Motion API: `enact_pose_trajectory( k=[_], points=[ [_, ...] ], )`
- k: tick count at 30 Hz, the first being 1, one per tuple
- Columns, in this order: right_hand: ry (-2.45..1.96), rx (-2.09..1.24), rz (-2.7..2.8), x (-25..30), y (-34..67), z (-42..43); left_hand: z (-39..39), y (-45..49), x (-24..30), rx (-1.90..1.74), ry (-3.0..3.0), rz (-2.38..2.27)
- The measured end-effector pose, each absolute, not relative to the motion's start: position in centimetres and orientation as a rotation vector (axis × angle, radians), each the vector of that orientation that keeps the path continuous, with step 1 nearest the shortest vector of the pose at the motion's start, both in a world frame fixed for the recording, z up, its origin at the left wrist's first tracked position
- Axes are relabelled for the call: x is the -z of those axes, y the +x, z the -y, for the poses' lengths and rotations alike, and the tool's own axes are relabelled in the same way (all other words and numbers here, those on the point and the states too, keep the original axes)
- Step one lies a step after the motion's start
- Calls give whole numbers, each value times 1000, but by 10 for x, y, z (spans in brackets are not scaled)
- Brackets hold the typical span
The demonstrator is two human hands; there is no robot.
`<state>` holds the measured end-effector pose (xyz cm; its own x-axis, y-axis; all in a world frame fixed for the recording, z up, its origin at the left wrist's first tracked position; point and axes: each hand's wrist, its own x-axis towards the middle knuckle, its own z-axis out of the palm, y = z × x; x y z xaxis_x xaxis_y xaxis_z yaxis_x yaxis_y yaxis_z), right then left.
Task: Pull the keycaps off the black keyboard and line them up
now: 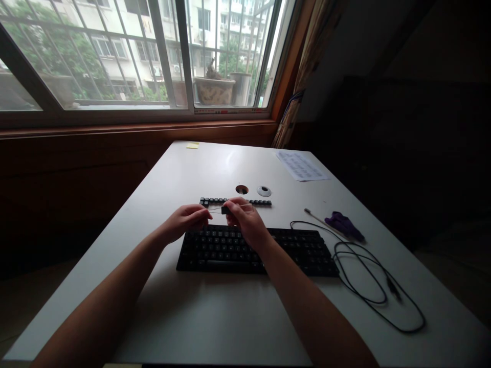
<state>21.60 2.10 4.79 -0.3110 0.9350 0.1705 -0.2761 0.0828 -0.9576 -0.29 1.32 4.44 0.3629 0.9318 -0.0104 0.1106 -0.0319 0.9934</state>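
Note:
Above the back edge of a black keyboard (222, 248), both hands are close together. Fingers of my left hand (187, 219) are pinched on the end of a thin wire (215, 209), which looks like part of a wire keycap puller. My right hand (245, 220) grips a small black keycap (225, 210) between thumb and fingers, and the wire runs to it. A thin pale strand also shows by the right fingers. Behind the hands, a row of loose black keycaps (261, 203) lies on the table, partly hidden by the right hand.
On the white table (153, 306), a coiled black cable (378, 301) lies right of the keyboard, near a thin brush-like stick (318, 217) and a purple cloth (343, 225). Farther back are a round hole (242, 189), its grey cover (264, 191), papers (301, 166) and a yellow note (192, 145).

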Motion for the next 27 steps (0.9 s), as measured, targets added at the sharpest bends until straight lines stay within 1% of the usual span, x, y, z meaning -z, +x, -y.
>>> enact_pose_trajectory(
  k=[6,11,16,20,23,27],
  points=[
    [-766,-1570,1343,-45,223,-18,-20,-12,-39,-1042,1353,-1027],
    [-859,-1510,1471,-34,227,-23,-25,-18,-34,-1192,1311,-1011],
    [-889,-1472,1524,-22,223,-25,-26,-21,-31,-1188,1365,-1010],
    [-784,-1438,1600,-29,225,-20,-29,-24,-28,-1169,1382,-1038],
    [-708,-1477,1628,-37,227,-17,-31,-28,-25,-1177,1379,-1070],
    [-759,-1477,1659,-35,226,-18,-32,-29,-26,-1185,1387,-1108]
  ],
)
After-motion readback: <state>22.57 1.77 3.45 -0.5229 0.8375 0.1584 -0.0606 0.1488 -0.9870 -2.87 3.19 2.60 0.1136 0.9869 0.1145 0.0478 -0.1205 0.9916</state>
